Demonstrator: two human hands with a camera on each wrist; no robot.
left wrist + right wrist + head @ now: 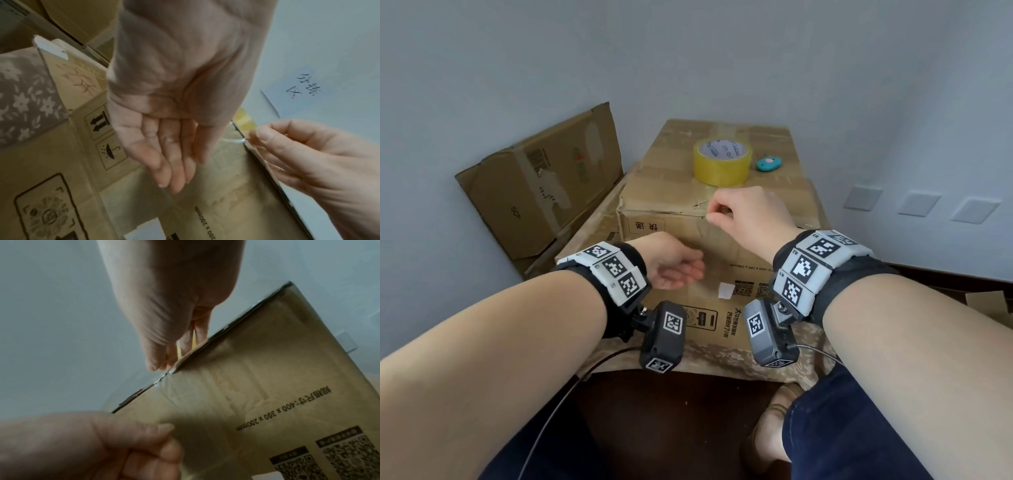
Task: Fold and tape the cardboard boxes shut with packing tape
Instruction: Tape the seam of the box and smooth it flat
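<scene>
While both wrists hover at the near box, details are partly unclear.
Box: closed cardboard box on the patterned surface, tape roll upright on top.
Right hand: fingertips pinched at the top front edge, on a clear tape strip hard to make out.
Left hand: fingers straight, relaxed against the front face; contact unclear.
Cutter: teal, beside the roll.

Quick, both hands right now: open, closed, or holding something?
Left hand: open, fingers relaxed beside the cardboard box front, holding nothing.
Right hand: fingertips pinched at the box's top front edge, apparently on clear tape.
</scene>
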